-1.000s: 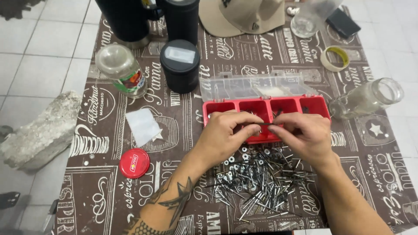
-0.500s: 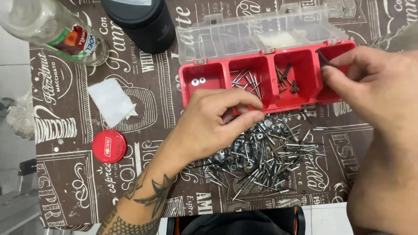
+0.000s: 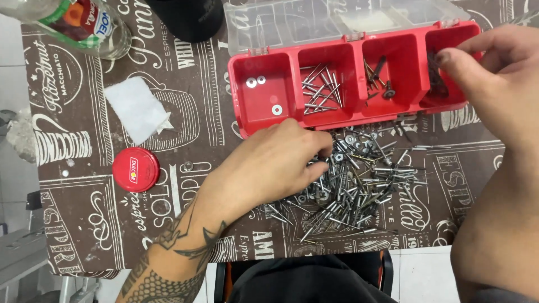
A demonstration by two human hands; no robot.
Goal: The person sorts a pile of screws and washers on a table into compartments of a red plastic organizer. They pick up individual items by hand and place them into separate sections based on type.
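— Near the table's front edge, where's the pile (image 3: 353,179)?

— Touching my left hand (image 3: 275,163), whose fingertips (image 3: 321,168) pinch into its left side; whether they hold a piece, I cannot tell.

— And the right hand (image 3: 499,78)?

— Fingers closed over the tray's (image 3: 241,106) rightmost compartment.

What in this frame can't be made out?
- Head view: whatever the right hand pinches is hidden by its fingers.
- Left hand covers part of the screw pile.
- Bottle and black container are cut off by the top edge.
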